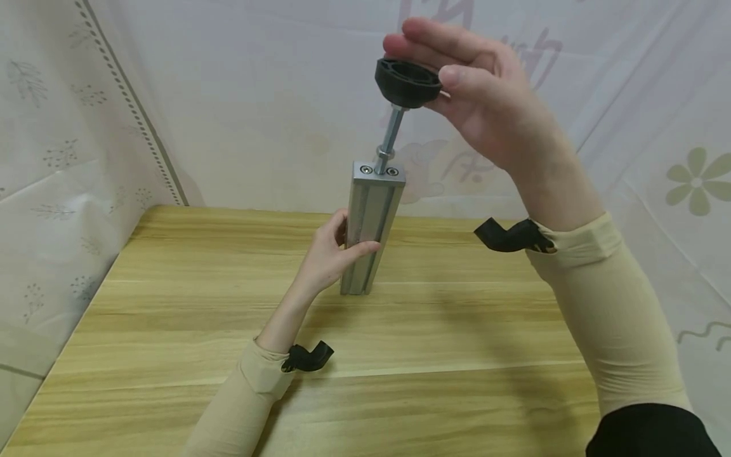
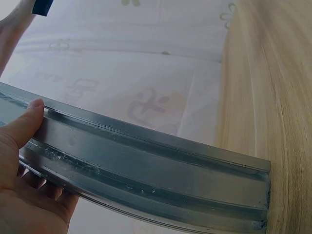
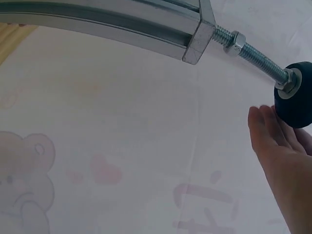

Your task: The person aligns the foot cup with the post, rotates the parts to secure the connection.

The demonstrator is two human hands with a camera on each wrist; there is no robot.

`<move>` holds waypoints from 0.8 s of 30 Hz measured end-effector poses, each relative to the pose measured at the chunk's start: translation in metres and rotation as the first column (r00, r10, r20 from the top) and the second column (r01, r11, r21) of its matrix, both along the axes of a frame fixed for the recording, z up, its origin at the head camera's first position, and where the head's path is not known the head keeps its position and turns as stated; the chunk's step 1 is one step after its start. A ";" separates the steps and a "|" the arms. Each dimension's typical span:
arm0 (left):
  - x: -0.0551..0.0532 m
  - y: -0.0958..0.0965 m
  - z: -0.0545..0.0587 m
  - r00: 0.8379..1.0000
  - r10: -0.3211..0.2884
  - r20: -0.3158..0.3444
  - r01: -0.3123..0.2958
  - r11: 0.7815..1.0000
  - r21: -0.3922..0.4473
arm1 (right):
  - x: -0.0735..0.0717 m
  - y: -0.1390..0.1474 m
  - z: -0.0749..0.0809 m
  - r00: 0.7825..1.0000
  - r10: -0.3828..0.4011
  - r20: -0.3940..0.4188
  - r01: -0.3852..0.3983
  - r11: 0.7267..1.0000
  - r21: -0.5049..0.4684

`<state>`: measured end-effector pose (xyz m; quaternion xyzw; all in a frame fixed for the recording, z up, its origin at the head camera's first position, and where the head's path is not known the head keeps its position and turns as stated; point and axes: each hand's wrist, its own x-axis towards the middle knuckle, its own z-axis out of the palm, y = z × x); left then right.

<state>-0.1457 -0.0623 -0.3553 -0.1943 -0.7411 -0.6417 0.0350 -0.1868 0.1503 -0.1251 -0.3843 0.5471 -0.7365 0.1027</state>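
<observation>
An aluminium profile (image 1: 371,222) stands on the table, its lower end on the wood, leaning slightly in the head view. My left hand (image 1: 334,254) grips it around its middle, with the thumb across the near face. In the left wrist view, the left hand's thumb (image 2: 29,119) lies along the grooved face. From the top end plate a threaded rod (image 3: 263,62) with a nut (image 3: 235,44) sticks out, carrying a black levelling foot (image 1: 407,82). My right hand (image 1: 485,95) touches the foot's side, fingers extended behind it and thumb at its rim.
The wooden table (image 1: 200,330) lies under both forearms. A white printed cloth (image 1: 274,108) hangs behind the table and along its sides. Each sleeve cuff has a black strap, one on the left (image 1: 308,357) and one on the right (image 1: 508,235).
</observation>
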 end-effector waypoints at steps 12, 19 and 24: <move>-0.001 -0.001 0.000 1.000 -0.003 -0.004 0.003 1.000 0.001 | 0.015 -0.010 0.003 0.961 -0.215 -0.176 0.246 0.953 0.175; -0.002 -0.002 -0.001 1.000 0.001 -0.007 -0.001 1.000 0.006 | 0.030 -0.026 0.006 0.726 -0.503 -0.470 0.674 0.654 0.342; -0.001 -0.003 -0.001 1.000 0.000 -0.011 0.000 1.000 0.008 | 0.034 -0.033 0.005 0.655 -0.520 -0.548 0.746 0.563 0.357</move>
